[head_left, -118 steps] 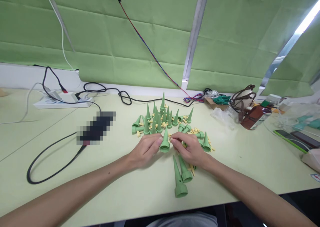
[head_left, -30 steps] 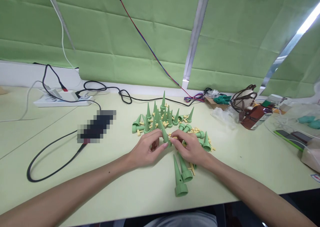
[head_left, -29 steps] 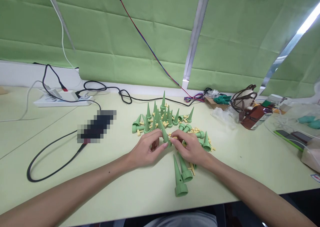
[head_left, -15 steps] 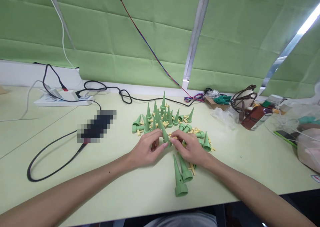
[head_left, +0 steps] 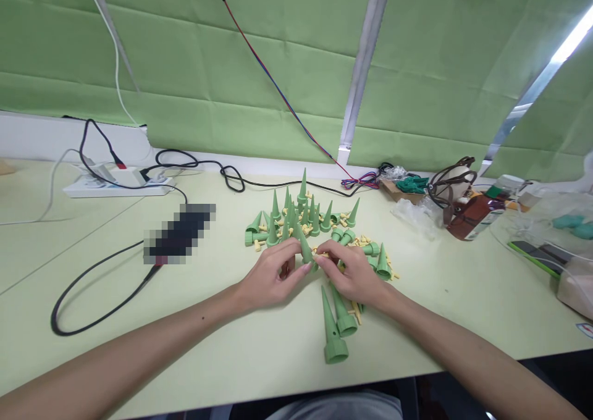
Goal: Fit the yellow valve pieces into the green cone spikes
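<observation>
Between thumb and fingers, my left hand (head_left: pixel 278 273) is closed around a green plastic watering spike (head_left: pixel 304 247), its point tilted up and to the left. My right hand (head_left: pixel 348 270) meets it from the other side, pinching a small yellow valve (head_left: pixel 319 257) against the spike; fingertips cover most of the valve. Behind both hands stand and lie several more green spikes (head_left: pixel 327 217), with yellow valves (head_left: pixel 364 241) scattered among them. Nearer me, below my right hand, two spikes (head_left: pixel 335 349) lie on their sides, beside a yellow valve (head_left: pixel 356 312).
To the left, a pixelated dark device (head_left: pixel 178 235) lies on the table with a black cable, near a white power strip (head_left: pixel 118 188). At right are a brown bottle (head_left: pixel 476 216), clear plastic wrapping (head_left: pixel 419 216), a green-edged phone (head_left: pixel 532 258) and a pale pink bag (head_left: pixel 574 287).
My hands, the spike and the valve hold nearly the same position. At the far right, the pink bag has shifted rightward and uncovers more of the dark object beside it.
</observation>
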### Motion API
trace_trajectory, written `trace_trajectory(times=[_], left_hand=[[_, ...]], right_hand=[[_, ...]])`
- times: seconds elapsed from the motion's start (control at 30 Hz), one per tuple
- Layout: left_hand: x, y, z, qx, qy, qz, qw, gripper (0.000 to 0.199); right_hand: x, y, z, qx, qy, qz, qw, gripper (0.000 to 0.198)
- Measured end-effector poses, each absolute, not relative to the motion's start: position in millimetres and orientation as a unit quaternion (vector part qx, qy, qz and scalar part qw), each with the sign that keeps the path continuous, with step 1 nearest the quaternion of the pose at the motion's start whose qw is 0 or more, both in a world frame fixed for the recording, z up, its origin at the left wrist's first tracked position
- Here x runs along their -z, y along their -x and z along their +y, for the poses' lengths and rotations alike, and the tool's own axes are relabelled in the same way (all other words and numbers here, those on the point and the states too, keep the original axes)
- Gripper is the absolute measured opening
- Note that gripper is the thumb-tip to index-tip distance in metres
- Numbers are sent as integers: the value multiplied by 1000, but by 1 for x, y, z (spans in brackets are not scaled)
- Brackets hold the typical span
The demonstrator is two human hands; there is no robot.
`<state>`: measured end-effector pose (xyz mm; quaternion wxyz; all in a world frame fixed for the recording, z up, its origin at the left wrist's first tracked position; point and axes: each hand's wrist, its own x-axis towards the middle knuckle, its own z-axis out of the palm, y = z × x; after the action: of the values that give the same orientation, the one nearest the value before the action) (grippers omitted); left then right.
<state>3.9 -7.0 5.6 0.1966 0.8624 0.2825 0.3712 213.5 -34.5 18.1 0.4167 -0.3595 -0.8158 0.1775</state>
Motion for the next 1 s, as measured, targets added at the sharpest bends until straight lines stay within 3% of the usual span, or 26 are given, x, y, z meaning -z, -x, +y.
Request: trace_trajectory(times=[1.0], left_hand=[[-4,-3,-7,-372,-862,284,197,13]], right_hand=[[-16,-214,-34,-179,366,-820,403,17]])
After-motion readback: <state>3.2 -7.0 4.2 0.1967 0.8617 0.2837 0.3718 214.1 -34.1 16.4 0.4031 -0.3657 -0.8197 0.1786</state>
